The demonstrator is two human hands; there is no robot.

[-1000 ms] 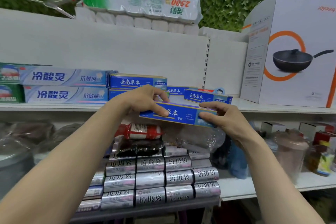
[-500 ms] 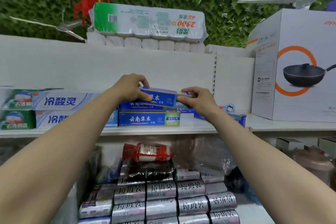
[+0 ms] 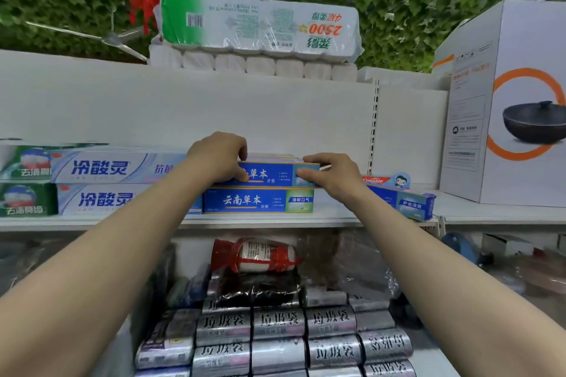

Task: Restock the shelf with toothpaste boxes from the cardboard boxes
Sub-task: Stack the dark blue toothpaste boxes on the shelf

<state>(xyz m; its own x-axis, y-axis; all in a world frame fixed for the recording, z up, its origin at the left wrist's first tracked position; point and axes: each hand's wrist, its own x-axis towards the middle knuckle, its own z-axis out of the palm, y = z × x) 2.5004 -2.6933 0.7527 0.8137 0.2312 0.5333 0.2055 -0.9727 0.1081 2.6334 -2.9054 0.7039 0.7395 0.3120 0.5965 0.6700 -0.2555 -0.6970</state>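
grips on blue box, colgate beside

Tissue pack reads 2500; blue toothpaste box, 云南草本; box at right, Colgate.

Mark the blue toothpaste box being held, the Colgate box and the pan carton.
blue toothpaste box point(image 3: 271, 175), head view, middle of its printed front face.
Colgate box point(image 3: 374, 180), head view, on the red logo.
pan carton point(image 3: 533, 127), head view, on the printed pan.
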